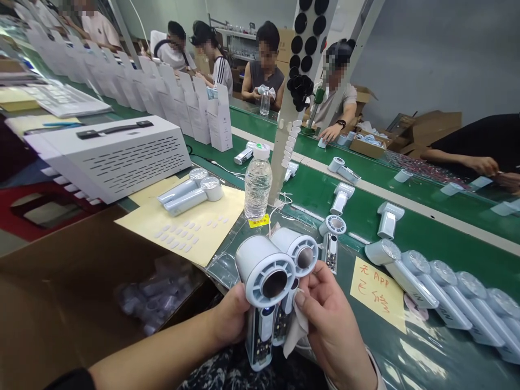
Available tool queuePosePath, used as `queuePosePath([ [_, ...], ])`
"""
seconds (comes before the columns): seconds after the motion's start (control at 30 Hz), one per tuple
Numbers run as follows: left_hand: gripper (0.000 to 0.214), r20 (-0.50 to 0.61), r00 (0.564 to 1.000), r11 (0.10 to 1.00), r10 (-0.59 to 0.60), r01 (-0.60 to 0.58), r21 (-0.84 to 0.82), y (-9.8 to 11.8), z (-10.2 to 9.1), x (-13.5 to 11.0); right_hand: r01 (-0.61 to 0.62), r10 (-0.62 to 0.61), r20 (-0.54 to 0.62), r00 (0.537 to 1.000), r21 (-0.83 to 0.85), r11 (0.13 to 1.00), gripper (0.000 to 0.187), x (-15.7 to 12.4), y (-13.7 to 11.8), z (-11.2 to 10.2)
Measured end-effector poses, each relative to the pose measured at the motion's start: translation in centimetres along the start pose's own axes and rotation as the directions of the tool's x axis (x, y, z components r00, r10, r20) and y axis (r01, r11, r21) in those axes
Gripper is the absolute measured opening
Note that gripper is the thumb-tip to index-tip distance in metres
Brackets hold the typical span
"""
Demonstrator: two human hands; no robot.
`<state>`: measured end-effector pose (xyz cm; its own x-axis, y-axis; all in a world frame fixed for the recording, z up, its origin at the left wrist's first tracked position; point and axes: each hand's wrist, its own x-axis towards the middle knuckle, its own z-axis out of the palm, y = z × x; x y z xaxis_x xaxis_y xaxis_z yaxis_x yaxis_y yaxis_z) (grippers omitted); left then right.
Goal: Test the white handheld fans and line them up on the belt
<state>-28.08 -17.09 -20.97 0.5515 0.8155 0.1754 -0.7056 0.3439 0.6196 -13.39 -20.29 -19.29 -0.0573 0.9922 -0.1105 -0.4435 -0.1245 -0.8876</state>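
Low in front of me, my left hand (232, 317) is closed round a light-blue handheld fan (254, 260), whose handle front is off and shows its circuit board. A second handheld fan (290, 238), its board also bare, stands right behind and beside it. My right hand (337, 322) pinches a white cloth (296, 327) against this second fan, with fingertips touching it just under its head. Which hand bears the second fan's weight I cannot tell. Beyond them a third opened fan (331, 246) lies on the table.
A water bottle (258, 184) stands ahead, near a post (286, 124). Fans rest on yellow paper (179, 233), along the green conveyor (365, 206) and in a row (450, 295) at right beside a handwritten note (377, 287). A cardboard box (52, 303) sits lower left. Several co-workers sit opposite.
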Motion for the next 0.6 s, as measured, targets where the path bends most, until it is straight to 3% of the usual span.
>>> queuePosePath([
  [0.2, 0.061, 0.004, 0.999, 0.994, -0.038, 0.038, -0.103, 0.1, -0.5, 0.3, -0.039, 0.037, 0.032, 0.999, 0.059, 0.997, 0.027, 0.2, -0.5, 0.6],
  [0.33, 0.062, -0.072, 0.997, 0.984, 0.015, -0.027, -0.174, 1.7, -0.4, 1.0, -0.013, 0.009, 0.058, 0.998, 0.072, 0.997, 0.033, 1.0, -2.2, 0.6],
  [0.5, 0.060, -0.118, 0.985, 0.979, 0.124, -0.141, -0.150, 4.6, -0.1, 1.0, 0.106, -0.099, 0.063, 0.993, -0.120, 0.987, 0.028, 4.7, -3.7, 1.7],
  [0.6, 0.061, -0.165, 0.964, 0.976, 0.208, -0.216, -0.032, 6.2, -0.2, 0.4, 0.235, -0.200, 0.128, 0.971, -0.402, 0.885, 0.024, 7.6, -3.4, 3.0],
])
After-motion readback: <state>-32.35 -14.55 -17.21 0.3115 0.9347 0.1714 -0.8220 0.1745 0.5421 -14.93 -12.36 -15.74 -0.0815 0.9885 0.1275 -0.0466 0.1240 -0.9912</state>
